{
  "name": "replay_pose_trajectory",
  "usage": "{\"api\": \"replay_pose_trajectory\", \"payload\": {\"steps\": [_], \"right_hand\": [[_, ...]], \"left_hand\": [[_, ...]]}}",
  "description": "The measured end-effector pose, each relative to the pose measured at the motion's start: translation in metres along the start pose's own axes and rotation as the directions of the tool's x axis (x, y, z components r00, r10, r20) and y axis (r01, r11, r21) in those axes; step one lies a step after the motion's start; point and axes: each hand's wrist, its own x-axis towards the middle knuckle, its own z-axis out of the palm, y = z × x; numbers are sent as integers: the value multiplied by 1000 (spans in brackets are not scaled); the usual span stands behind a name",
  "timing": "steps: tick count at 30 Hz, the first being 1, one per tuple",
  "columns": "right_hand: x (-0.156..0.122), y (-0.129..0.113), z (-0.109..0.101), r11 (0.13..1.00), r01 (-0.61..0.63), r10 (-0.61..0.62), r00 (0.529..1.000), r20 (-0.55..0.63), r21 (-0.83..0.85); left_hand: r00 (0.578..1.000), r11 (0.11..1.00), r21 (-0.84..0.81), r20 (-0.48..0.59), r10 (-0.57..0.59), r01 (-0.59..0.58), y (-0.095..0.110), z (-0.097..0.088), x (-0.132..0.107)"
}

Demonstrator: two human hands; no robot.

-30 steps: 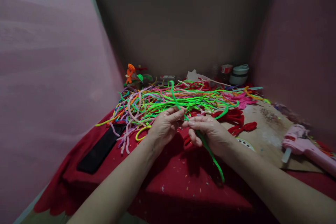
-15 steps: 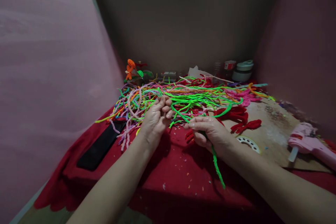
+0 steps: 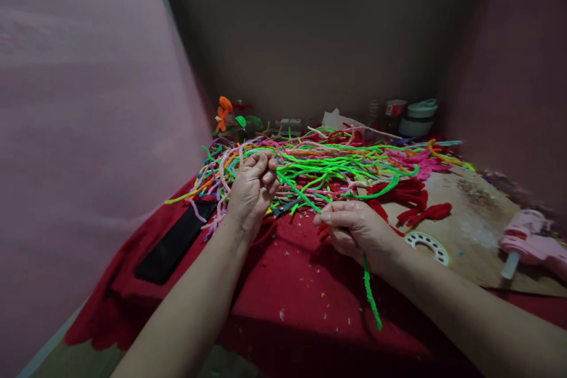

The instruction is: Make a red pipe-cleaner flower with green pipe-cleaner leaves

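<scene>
A bright green pipe cleaner (image 3: 371, 298) runs through my right hand (image 3: 354, 230), which is pinched shut on it; its lower end hangs below my wrist and its upper part slants up to the left. My left hand (image 3: 252, 186) is curled shut at that upper end, at the front edge of a tangled heap of coloured pipe cleaners (image 3: 328, 162). Both hands hover over a red cloth (image 3: 301, 301) speckled with small clippings.
A black flat object (image 3: 170, 248) lies on the cloth at left. Red pipe-cleaner pieces (image 3: 420, 209), a white ring (image 3: 427, 244) and a pink glue gun (image 3: 529, 242) rest on a brown board at right. Jars (image 3: 416, 115) and an orange pipe-cleaner flower (image 3: 224, 112) stand by the back wall.
My left hand has moved up and to the left along the green pipe cleaner, away from my right hand. The right hand stays pinched on it, shifted slightly lower.
</scene>
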Motion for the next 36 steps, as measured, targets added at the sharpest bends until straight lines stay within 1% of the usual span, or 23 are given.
{"api": "replay_pose_trajectory", "payload": {"steps": [4, 9, 12, 17, 20, 22, 24, 25, 26, 27, 28, 29, 30, 31, 32, 33, 34, 35, 36], "right_hand": [[-3, -1, 5, 1000, -19, 19, 1000, 0, 18], [-7, -6, 7, 1000, -16, 16, 1000, 14, 22], [-8, -6, 6, 1000, 16, -16, 1000, 6, 19], [-7, -3, 5, 992, 122, -122, 992, -18, -19], [-5, -2, 3, 989, 144, -146, 988, -46, -33], [-4, -3, 1, 987, 154, -157, 985, -69, -38], [-3, -3, -1, 983, 181, -184, 980, -78, -43], [-2, -4, -1, 979, 198, -201, 976, -79, -47], [-1, -4, -2, 976, 212, -216, 973, -80, -51], [-1, -4, -3, 974, 221, -225, 971, -85, -52], [-1, -5, -3, 974, 221, -225, 970, -93, -52], [-1, -5, -3, 975, 216, -220, 970, -104, -48], [-1, -6, -2, 977, 209, -212, 971, -113, -43], [-1, -6, -2, 979, 201, -205, 972, -116, -40], [-1, -7, -1, 979, 197, -201, 973, -116, -40], [-2, -7, -1, 979, 197, -201, 973, -111, -44], [-2, -7, 0, 979, 198, -202, 974, -100, -49], [-3, -8, 0, 979, 199, -203, 975, -87, -51], [-3, -8, 0, 979, 200, -203, 976, -74, -49]], "left_hand": [[999, 999, 47, -36, 27, -26, 4, -4, 2], [995, 985, 137, 1, 104, -103, 6, -6, 1], [992, 981, 149, 7, 124, -124, 9, -7, 1], [982, 982, 93, -78, 170, -163, 17, -12, 5], [974, 976, 100, -101, 203, -193, 17, -15, 8], [960, 967, 122, -144, 240, -223, 16, -17, 10], [935, 950, 176, -206, 290, -256, 17, -19, 10], [923, 936, 230, -218, 315, -265, 18, -19, 8], [923, 915, 312, -203, 327, -256, 21, -20, 5], [933, 880, 415, -160, 322, -232, 24, -21, 0], [958, 813, 552, -81, 275, -186, 27, -22, -6], [985, 698, 705, 3, 172, -125, 31, -24, -14], [996, 540, 838, 77, 34, -83, 34, -27, -21], [986, 344, 935, 134, -101, -92, 35, -31, -29], [966, 130, 981, 165, -197, -141, 36, -35, -37], [961, -65, 982, 158, -229, -177, 35, -40, -43], [960, -237, 950, 149, -236, -205, 33, -44, -48], [954, -349, 904, 161, -253, -245, 31, -49, -51], [949, -425, 862, 174, -263, -275, 27, -53, -53]]}}
